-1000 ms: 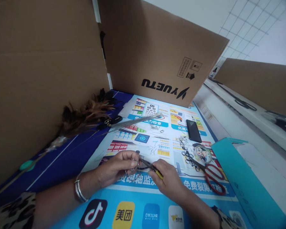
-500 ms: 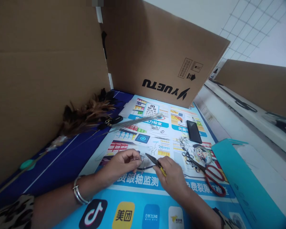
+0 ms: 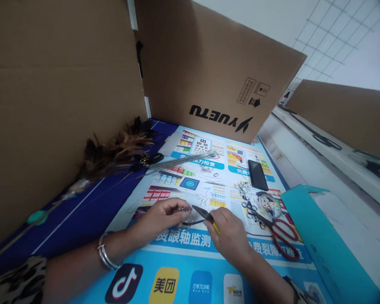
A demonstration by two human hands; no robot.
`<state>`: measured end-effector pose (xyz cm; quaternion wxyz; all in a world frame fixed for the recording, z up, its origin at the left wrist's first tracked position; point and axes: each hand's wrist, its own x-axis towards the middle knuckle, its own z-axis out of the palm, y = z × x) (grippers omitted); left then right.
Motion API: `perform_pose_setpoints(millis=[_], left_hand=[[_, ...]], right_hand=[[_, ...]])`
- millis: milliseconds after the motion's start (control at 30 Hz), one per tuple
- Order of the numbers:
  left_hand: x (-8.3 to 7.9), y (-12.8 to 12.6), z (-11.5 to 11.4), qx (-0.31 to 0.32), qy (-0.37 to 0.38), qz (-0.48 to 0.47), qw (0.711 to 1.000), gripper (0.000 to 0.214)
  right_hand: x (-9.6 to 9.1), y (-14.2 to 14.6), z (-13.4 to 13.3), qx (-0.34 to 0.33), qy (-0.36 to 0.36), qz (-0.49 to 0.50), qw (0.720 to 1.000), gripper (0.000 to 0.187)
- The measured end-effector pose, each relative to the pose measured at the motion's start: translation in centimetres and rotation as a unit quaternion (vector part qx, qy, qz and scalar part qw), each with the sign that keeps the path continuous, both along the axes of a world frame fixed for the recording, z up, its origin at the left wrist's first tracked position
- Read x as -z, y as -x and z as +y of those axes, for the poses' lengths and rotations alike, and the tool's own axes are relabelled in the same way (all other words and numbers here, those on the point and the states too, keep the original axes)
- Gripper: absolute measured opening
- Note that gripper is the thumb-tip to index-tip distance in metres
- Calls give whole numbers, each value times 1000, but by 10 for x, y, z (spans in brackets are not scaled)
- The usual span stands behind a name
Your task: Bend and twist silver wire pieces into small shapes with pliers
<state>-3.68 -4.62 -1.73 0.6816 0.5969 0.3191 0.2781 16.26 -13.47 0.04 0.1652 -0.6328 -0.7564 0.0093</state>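
My left hand [image 3: 167, 216] pinches a small bent-wire piece [image 3: 190, 216], thin and silvery, with loops hanging beside the fingertips. My right hand [image 3: 229, 231] is wrapped round the yellow handles of dark needle-nose pliers [image 3: 203, 212]. The pliers' jaws point left, right by the wire piece; whether they touch it I cannot tell. Red-handled scissors [image 3: 283, 236] lie to the right of my right hand. Beyond both hands rests a bundle of long straight wires [image 3: 183, 162], with a few short wire bits [image 3: 205, 196] nearer.
A black phone [image 3: 258, 175] and a pile of small black rings and wire pieces [image 3: 251, 211] lie at right, near a round clear container [image 3: 269, 205]. A teal box [image 3: 329, 245] borders the right. Feathers [image 3: 117, 152] lie left. Cardboard panels [image 3: 209, 71] stand behind.
The wire piece has turned slightly in my left fingers. The pliers' tip has shifted a little to the left and down. Everything else stays in place.
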Motion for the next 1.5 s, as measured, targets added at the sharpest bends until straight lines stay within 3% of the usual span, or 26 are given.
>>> perform_pose_setpoints(millis=[433,867,1167,1500], left_hand=[[-1,-1,1,17,-5,3,1000,14],[-1,0,-2,33,-19,32,999,14],[6,0,0,36,-1,16,999,16],[2,-1,0,30,-10,28,999,20]], right_hand=[[-2,0,-2,-9,0,-26,1000,14],[-6,-6,-1,-71,-31,-129,989,13],[-6,-6,0,-55,16,-2,998,15],[-4,-7,1,-38,-12,-5,999,17]])
